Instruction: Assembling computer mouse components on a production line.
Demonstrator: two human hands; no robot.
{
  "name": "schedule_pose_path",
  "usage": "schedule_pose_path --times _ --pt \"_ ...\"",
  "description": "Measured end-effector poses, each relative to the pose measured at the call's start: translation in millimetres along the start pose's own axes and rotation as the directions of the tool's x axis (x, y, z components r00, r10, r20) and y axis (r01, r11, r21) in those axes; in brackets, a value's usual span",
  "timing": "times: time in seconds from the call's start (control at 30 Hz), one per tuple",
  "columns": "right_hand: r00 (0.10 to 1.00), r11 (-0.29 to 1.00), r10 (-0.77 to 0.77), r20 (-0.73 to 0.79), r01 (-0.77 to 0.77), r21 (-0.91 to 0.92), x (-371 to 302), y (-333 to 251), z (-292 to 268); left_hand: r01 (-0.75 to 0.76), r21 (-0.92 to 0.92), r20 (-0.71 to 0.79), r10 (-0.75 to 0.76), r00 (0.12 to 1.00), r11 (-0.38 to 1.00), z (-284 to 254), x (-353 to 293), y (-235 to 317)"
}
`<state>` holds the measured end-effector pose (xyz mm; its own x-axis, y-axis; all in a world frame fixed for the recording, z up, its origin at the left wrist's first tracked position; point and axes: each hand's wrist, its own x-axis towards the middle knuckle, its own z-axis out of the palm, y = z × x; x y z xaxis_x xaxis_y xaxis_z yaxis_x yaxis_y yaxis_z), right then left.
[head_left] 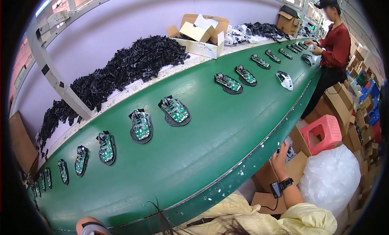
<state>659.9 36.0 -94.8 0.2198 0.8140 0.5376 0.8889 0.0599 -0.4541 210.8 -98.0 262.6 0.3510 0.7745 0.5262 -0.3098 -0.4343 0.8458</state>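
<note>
My right hand [278, 160] reaches down past the belt's near edge into an open cardboard box [298, 164]. Its fingers curl among grey plastic parts [290, 150] in there; what they grip, if anything, is hidden. Only a small piece of my left hand [86, 223] shows at the bottom left, close to the belt's near edge, with its fingers out of sight. Along the green conveyor belt [194, 154] runs a row of black computer mouse bases with green circuit boards. The nearest are one mouse base [175, 111] and another mouse base [141, 126].
A white-and-black mouse shell [285, 80] lies on the belt. Behind it are a heap of black plastic parts [133, 58] and a carton [202, 46]. At right are a pink stool [324, 133], a white plastic bag [330, 180] and a co-worker [338, 44] handling a white part.
</note>
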Motion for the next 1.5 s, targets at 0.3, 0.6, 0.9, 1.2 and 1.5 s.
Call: schedule_pose_path --times 0.3,0.6,0.9,1.2,1.5 --pt "0.914 0.968 -0.186 -0.360 0.233 0.092 91 -83 -37 0.078 -0.149 0.415 -0.009 0.910 0.986 -41 -47 21" --pt "0.686 0.684 -0.618 -0.384 0.710 0.168 119 -191 -45 0.312 -0.061 0.682 -0.188 0.706 0.948 -48 -84 10" --pt "0.298 0.174 -0.927 -0.227 0.880 0.441 123 -320 -8 0.553 0.825 -0.375 -0.622 0.687 0.113 -81 -163 -7" --pt "0.042 0.153 -0.986 0.159 0.590 0.792 101 -463 44 0.492 0.837 -0.327 -0.502 0.800 0.238 -165 -126 25" --pt "-0.183 0.245 -0.924 0.335 0.387 0.889 -9 -434 10 0.969 0.207 -0.971 -0.090 0.220 0.137 -515 -130 -4"
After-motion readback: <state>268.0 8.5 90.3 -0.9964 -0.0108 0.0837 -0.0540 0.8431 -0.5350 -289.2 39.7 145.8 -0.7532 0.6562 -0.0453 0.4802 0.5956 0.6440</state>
